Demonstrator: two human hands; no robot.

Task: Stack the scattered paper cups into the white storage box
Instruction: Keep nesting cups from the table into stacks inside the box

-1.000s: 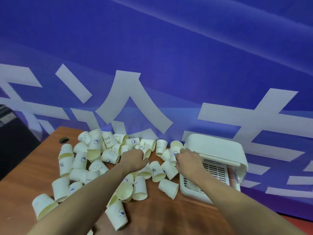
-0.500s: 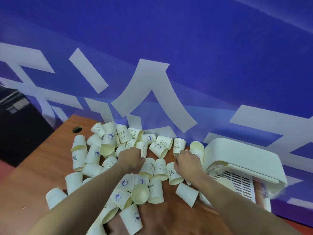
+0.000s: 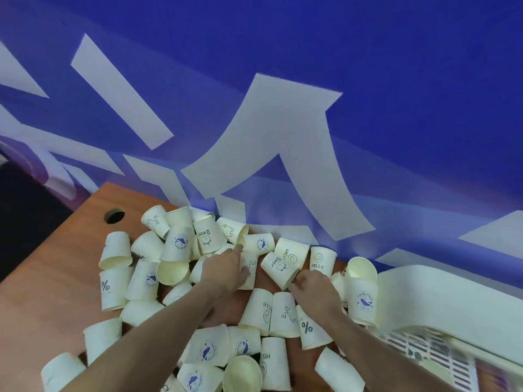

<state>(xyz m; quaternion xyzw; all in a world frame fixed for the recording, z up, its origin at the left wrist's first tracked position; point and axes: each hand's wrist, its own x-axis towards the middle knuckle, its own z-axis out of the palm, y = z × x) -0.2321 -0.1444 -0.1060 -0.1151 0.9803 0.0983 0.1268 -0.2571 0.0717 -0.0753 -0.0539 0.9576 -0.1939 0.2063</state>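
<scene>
Almost nothing is done yet: the paper cups (image 3: pixel 181 281) lie all over the desk (image 3: pixel 51 301), the white storage box (image 3: pixel 441 304) waits at its right edge, and the left hand (image 3: pixel 226 268) and right hand (image 3: pixel 317 290) reach in, fingers loose, holding nothing.

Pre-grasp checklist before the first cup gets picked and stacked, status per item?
1. Left hand free: ok, fingers extended over the pile, gripping nothing.
2. Right hand free: cannot tell, fingers hidden against the Bear cup.
3. Cups reachable: ok, the HELLO cup stands just beyond the right hand.
4. White storage box within reach: ok, beside the right forearm.
5. Box interior clear: cannot tell, mostly out of frame.
6. Cups already nested: not ok, they lie scattered on the table.
</scene>
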